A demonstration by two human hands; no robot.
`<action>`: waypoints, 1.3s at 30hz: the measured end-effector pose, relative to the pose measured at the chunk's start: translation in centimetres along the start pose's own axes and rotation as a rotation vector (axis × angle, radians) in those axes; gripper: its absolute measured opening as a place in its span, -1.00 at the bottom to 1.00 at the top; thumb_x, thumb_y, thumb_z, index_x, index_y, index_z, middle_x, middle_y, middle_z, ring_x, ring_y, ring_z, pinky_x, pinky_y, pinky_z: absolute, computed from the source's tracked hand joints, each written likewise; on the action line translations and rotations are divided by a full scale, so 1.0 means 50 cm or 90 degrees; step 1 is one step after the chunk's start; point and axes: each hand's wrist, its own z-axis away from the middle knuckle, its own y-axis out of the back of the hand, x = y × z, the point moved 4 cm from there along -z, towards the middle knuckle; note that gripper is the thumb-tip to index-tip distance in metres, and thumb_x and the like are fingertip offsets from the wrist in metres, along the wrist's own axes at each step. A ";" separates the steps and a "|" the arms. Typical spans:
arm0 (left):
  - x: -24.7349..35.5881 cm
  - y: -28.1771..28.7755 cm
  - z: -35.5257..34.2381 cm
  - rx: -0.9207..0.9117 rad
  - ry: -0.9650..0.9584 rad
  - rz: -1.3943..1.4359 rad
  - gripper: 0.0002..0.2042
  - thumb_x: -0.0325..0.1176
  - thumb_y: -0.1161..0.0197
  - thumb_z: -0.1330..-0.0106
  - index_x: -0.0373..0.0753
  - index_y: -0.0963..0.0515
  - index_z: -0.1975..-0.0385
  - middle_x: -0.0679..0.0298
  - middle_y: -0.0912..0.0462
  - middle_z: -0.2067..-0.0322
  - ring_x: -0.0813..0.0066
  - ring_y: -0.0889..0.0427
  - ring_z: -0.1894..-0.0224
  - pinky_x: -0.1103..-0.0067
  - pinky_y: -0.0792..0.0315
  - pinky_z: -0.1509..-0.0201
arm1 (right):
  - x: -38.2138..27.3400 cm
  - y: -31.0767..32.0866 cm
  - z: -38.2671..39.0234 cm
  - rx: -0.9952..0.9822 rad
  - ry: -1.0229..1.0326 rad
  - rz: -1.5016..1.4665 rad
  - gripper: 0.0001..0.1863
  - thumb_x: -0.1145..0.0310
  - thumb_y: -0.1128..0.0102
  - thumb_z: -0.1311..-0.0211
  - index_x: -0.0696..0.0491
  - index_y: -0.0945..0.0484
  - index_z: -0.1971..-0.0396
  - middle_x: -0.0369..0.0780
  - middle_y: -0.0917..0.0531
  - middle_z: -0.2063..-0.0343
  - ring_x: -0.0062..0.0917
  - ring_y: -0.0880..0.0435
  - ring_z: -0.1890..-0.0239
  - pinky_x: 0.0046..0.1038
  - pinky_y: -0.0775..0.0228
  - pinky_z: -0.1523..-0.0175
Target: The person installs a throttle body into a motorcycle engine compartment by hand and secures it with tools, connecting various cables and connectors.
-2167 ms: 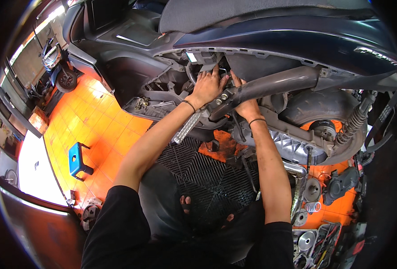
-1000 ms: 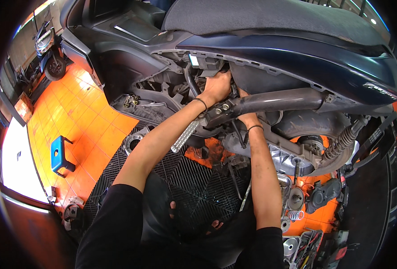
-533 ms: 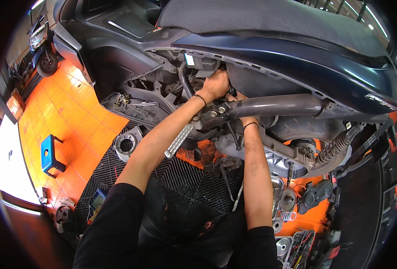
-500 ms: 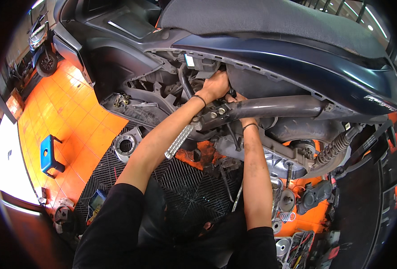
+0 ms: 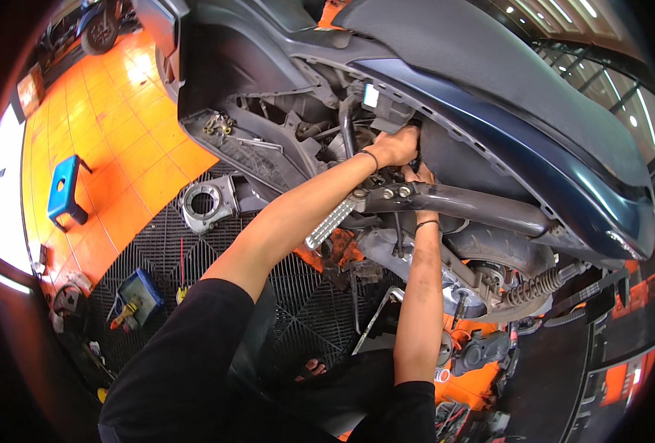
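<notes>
A dark blue scooter (image 5: 512,111) has an opening along its side below the body panel. My left hand (image 5: 399,145) reaches into this gap beside a black box (image 5: 390,107). Its fingers curl closed out of sight, around something hidden. My right hand (image 5: 422,177) reaches up behind the thick frame tube (image 5: 475,209), its fingers bent at a small dark part just below my left hand; what they grip cannot be made out. A silver ridged footpeg (image 5: 329,221) juts down-left from the tube beneath my left forearm.
A blue stool (image 5: 65,188) stands on orange tiles at left. A metal housing (image 5: 213,208), a blue tray (image 5: 139,299) and a black mat (image 5: 165,251) are below. Removed parts (image 5: 475,351) lie at lower right. The rear shock (image 5: 530,292) hangs beside the wheel. Another scooter (image 5: 98,33) stands far left.
My view has turned, so the scooter now slants down to the right and more ceiling shows. Since the first frame, my left hand has curled deeper into the gap; my right stays behind the tube.
</notes>
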 end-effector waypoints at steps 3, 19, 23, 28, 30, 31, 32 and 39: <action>-0.028 -0.021 -0.029 0.014 -0.077 0.040 -0.67 -0.34 -0.06 -0.23 -0.38 -0.44 0.06 -0.09 -0.55 0.01 0.00 -0.52 -0.09 0.24 -0.39 -0.11 | 0.002 -0.013 0.005 0.135 0.143 -0.029 -0.36 0.11 -0.12 -0.12 0.27 -0.36 -0.11 0.14 -0.48 -0.09 0.01 -0.40 -0.19 -0.23 -0.13 -0.30; -0.028 -0.044 -0.059 -0.013 -0.099 0.091 -0.66 -0.32 -0.07 -0.26 -0.34 -0.46 0.01 0.01 -0.57 0.00 0.11 -0.52 -0.11 0.29 -0.31 -0.23 | -0.040 -0.013 0.019 0.092 0.156 -0.099 -0.48 0.33 -0.14 -0.11 0.26 -0.41 -0.07 0.05 -0.59 0.07 -0.20 -0.56 0.04 -0.28 -0.32 -0.12; -0.092 -0.041 -0.077 -0.162 0.055 0.755 -0.65 -0.34 -0.04 -0.27 -0.33 -0.44 -0.02 0.00 -0.55 -0.03 0.09 -0.49 -0.15 0.26 -0.28 -0.26 | -0.073 -0.051 0.001 0.043 0.176 -0.074 -0.39 0.38 -0.10 -0.15 0.28 -0.27 -0.21 0.14 -0.44 -0.13 -0.09 -0.40 -0.21 -0.27 -0.16 -0.31; 0.008 0.023 0.034 -0.042 -0.051 0.197 -0.53 -0.26 0.17 -0.30 -0.33 -0.38 -0.16 -0.01 -0.39 -0.24 0.17 -0.24 -0.36 0.42 0.03 -0.49 | 0.026 -0.031 0.011 0.125 0.179 0.027 -0.31 0.30 -0.12 -0.18 0.31 -0.16 -0.26 0.19 -0.37 -0.18 0.00 -0.31 -0.27 -0.23 -0.10 -0.35; -0.011 0.015 0.036 0.041 -0.027 0.365 -0.50 -0.22 0.20 -0.32 -0.33 -0.36 -0.19 -0.02 -0.32 -0.29 0.11 -0.16 -0.40 0.39 0.05 -0.49 | 0.017 -0.044 0.017 0.119 0.173 0.033 -0.28 0.29 -0.14 -0.18 0.32 -0.14 -0.28 0.19 -0.35 -0.20 0.00 -0.30 -0.28 -0.24 -0.08 -0.37; -0.035 0.009 0.005 0.063 -0.089 0.190 -0.49 -0.21 0.22 -0.33 -0.31 -0.35 -0.21 -0.01 -0.31 -0.29 0.09 -0.15 -0.41 0.37 0.04 -0.49 | -0.014 -0.057 0.011 0.119 0.190 0.023 -0.27 0.28 -0.15 -0.18 0.31 -0.14 -0.28 0.18 -0.34 -0.21 -0.01 -0.30 -0.29 -0.25 -0.08 -0.38; -0.066 0.006 -0.021 0.115 -0.082 0.126 -0.52 -0.22 0.23 -0.34 -0.30 -0.40 -0.15 -0.01 -0.36 -0.26 0.09 -0.18 -0.39 0.37 0.01 -0.48 | -0.039 -0.073 -0.001 0.097 0.220 0.019 -0.28 0.28 -0.15 -0.18 0.31 -0.16 -0.28 0.18 -0.34 -0.22 -0.01 -0.29 -0.29 -0.25 -0.07 -0.39; -0.034 -0.015 -0.002 0.185 -0.158 0.097 -0.78 -0.30 -0.17 -0.13 -0.26 -0.56 0.28 -0.09 -0.60 0.11 -0.08 -0.56 -0.02 0.22 -0.41 -0.13 | -0.020 -0.024 0.017 0.061 0.084 0.012 -0.50 0.32 -0.22 -0.07 0.11 -0.47 -0.07 0.08 -0.64 0.16 -0.09 -0.64 0.09 -0.19 -0.44 -0.02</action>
